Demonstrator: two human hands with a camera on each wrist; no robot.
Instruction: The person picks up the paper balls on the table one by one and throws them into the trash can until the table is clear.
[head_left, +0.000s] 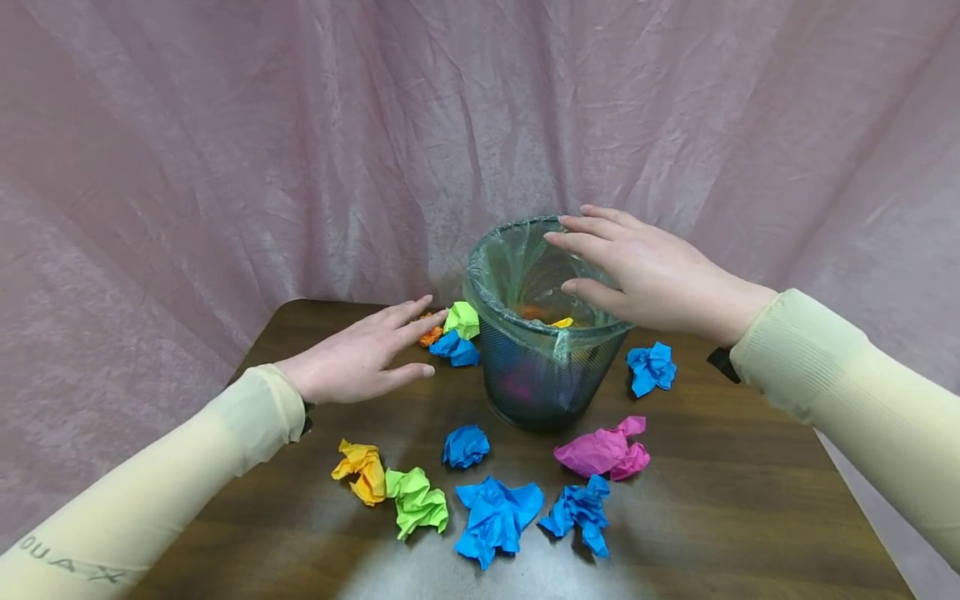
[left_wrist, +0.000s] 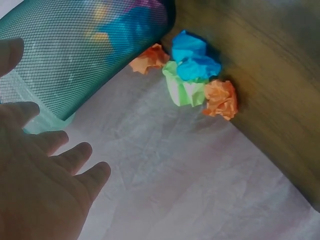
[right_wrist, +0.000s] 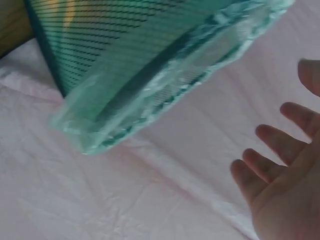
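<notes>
- Close by on the bench [head_left: 720, 508]: crumpled blue paper [head_left: 497, 518], green paper [head_left: 416, 502], orange paper [head_left: 362, 472].
- Pink paper [head_left: 602, 451], a bit farther.
- Left hand [head_left: 367, 354]: fingers spread, holding nothing.
- Right hand [head_left: 637, 267]: spread too, holding nothing, near the bin's [head_left: 555, 379] top.
- Bin has paper inside.
- Pink cloth [head_left: 375, 150] behind.

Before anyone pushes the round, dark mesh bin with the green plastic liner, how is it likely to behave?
The bin may tip if pushed high, since it narrows toward its base. It is probably light for its size: thin mesh, coloured paper inside. The thin, wrinkled liner might slip when gripped.
</notes>
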